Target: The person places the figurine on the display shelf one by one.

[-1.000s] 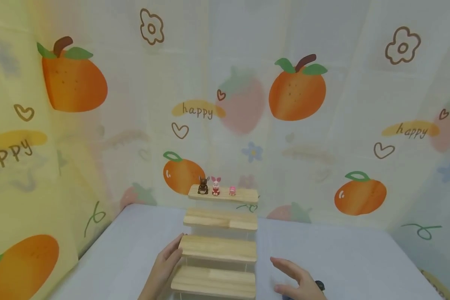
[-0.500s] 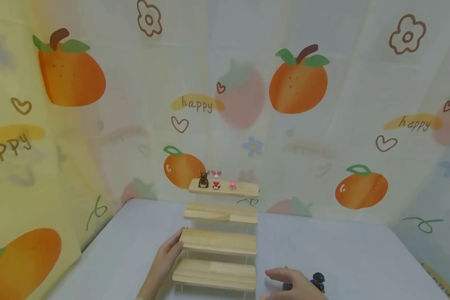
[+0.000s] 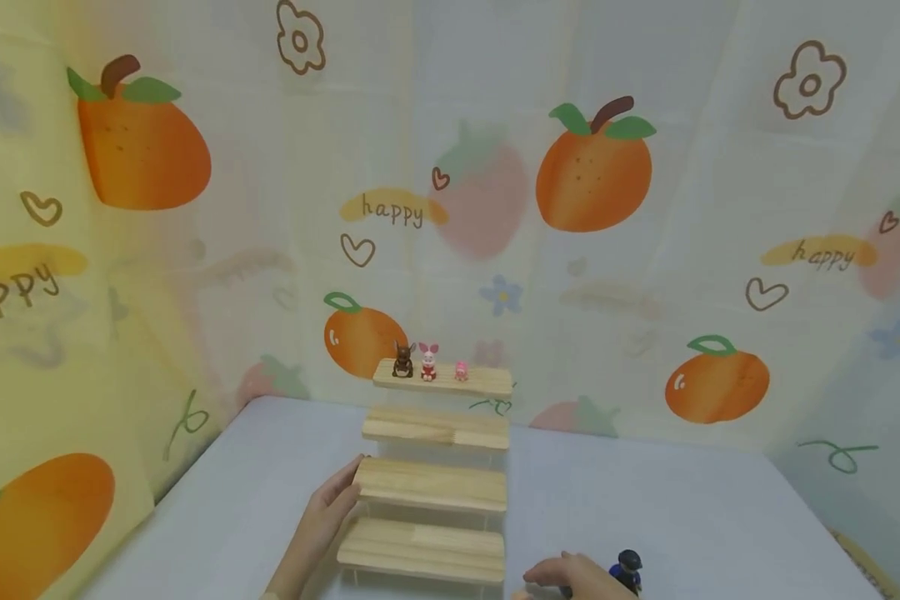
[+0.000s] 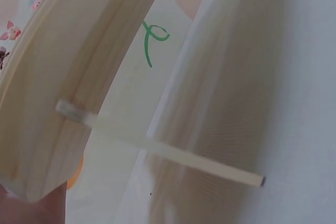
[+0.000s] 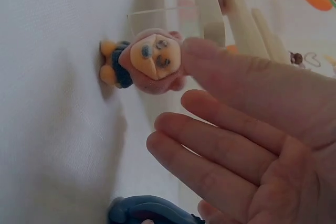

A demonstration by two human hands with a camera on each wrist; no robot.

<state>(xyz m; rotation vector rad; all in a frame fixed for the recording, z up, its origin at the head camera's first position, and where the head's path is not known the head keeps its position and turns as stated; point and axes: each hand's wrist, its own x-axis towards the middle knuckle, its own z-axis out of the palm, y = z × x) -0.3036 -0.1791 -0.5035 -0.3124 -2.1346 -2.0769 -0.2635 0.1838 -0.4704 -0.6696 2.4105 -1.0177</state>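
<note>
A tiered wooden display shelf (image 3: 431,483) stands on the table. My left hand (image 3: 322,512) grips the left end of one of its lower boards, thumb in front and fingers behind; in the left wrist view the board (image 4: 79,77) covers most of that hand. To the right of the shelf is my right hand (image 3: 573,579), low in the head view. Its fingers (image 5: 210,145) are spread and nearly straight, with the thumb at the head of a small toy bear-like figurine (image 5: 152,61) standing on the table. Whether the thumb touches it I cannot tell.
On the top board sit a brown long-eared figurine (image 3: 402,362), a white-and-red one with pink ears (image 3: 428,363) and a tiny pink one (image 3: 461,372). A dark-capped figurine (image 3: 627,571) stands beside my right hand. A fruit-printed curtain (image 3: 615,350) borders the table.
My right hand has moved down and slightly left, exposing the dark-capped figurine. My left hand keeps its hold on the board. The head view has shifted a little.
</note>
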